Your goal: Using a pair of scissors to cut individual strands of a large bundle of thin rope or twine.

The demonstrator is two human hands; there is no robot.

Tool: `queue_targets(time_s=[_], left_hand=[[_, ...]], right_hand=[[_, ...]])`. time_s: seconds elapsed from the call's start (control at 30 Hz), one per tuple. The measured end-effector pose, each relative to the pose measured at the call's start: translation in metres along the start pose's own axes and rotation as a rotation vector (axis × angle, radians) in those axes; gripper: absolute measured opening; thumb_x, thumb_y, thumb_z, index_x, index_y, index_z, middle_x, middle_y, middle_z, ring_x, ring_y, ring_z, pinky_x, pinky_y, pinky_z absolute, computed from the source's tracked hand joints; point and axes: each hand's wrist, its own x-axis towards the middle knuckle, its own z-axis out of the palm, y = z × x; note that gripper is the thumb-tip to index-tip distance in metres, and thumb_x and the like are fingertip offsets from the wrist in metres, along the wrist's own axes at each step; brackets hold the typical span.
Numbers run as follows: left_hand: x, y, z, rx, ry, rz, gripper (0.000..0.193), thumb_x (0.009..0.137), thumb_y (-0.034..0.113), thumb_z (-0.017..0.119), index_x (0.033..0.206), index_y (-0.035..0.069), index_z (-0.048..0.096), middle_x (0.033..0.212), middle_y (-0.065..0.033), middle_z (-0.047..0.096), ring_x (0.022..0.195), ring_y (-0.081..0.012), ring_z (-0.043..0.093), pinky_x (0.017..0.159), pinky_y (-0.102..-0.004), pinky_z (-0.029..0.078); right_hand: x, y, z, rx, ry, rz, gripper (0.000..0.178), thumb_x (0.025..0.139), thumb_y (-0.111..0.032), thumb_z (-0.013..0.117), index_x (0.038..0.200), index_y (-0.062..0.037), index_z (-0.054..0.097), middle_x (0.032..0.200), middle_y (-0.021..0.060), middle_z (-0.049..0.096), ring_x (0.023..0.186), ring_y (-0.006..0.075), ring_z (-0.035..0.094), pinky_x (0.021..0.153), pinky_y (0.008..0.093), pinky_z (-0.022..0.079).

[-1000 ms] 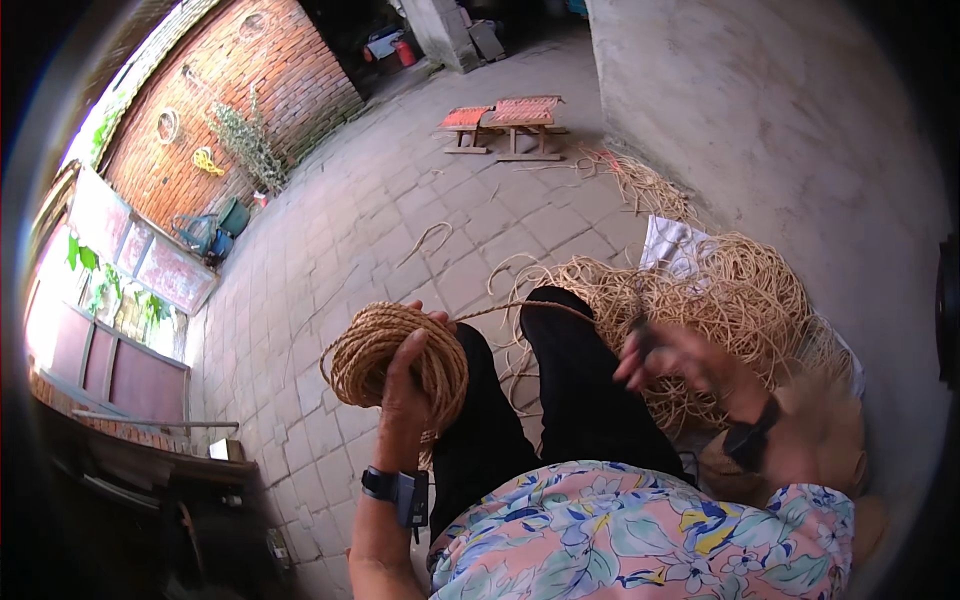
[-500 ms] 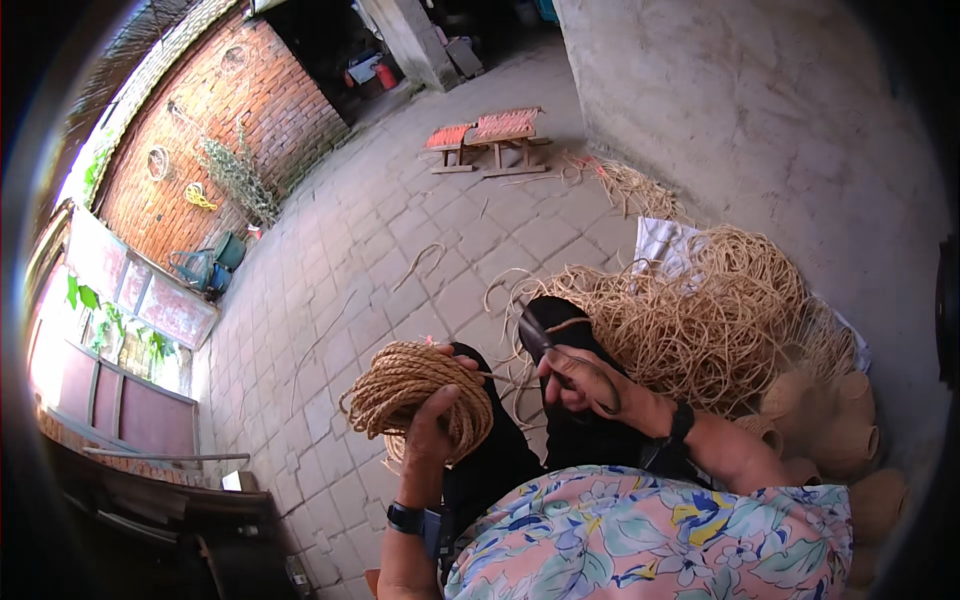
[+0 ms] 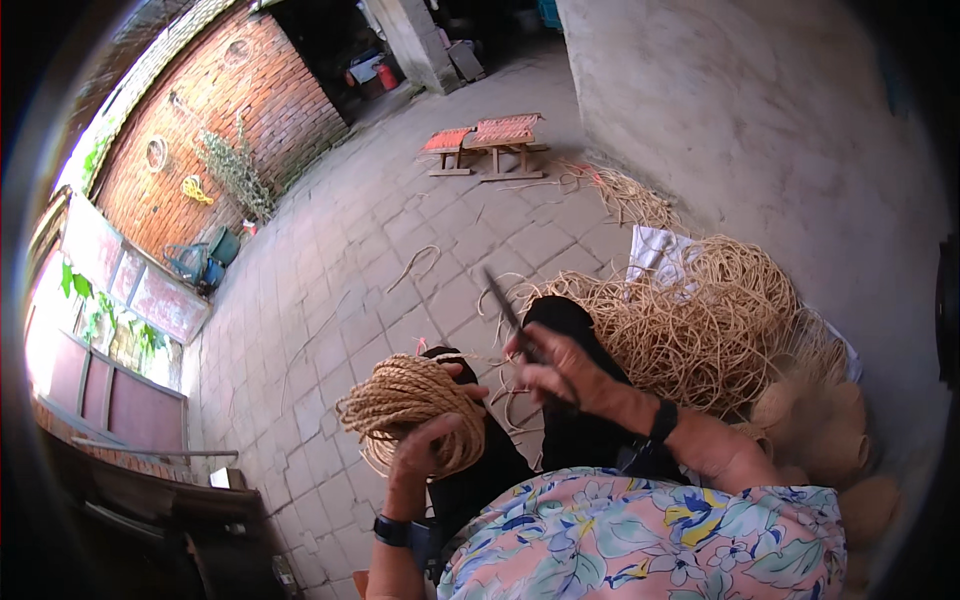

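Holding tan rope coil in left hand, with thumb on near side and fingers showing past right edge; wrapped round the bundle, not pinching a single strand. Carrying coil over left leg of black trousers, left of centre in head view. Gripping dark tool in right hand, with fingers closed round handle end and long tip pointing up and away to the left; can't tell single blade from scissors at this blur. Holding tool apart from coil, near its right side. See loose strand at top of coil, running toward right hand; can't tell where ending. Wearing dark bands on both wrists, plus floral shirt. Beyond right knee: big tangled rope heap on paved floor, against white cloth, with woven baskets just beside.
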Motion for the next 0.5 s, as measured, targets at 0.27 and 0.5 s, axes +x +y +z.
queue_targets(time_s=[0.27,0.5], left_hand=[[-0.063,0.032,-0.056,-0.073,0.029,0.202,0.077,0.070,0.030,0.071,0.136,0.001,0.042,0.093,-0.0184,0.064,0.080,-0.0255,0.064,0.076,-0.0383,0.053],[-0.089,0.092,-0.113,-0.269,0.250,0.659,0.069,0.091,0.040,0.054,0.146,0.005,0.031,0.095,-0.0048,0.054,0.079,-0.0163,0.053,0.072,-0.0346,0.049]], right_hand=[[-0.022,-0.051,-0.068,-0.250,0.444,0.049,0.029,0.085,-0.011,0.061,0.111,-0.0050,0.050,0.069,0.0033,0.057,0.050,0.0063,0.054,0.043,0.0184,0.042],[-0.081,-0.029,-0.179,-0.683,0.522,0.109,0.027,0.085,-0.011,0.064,0.110,-0.0068,0.056,0.068,-0.0051,0.052,0.056,0.0080,0.052,0.050,0.0225,0.042]])
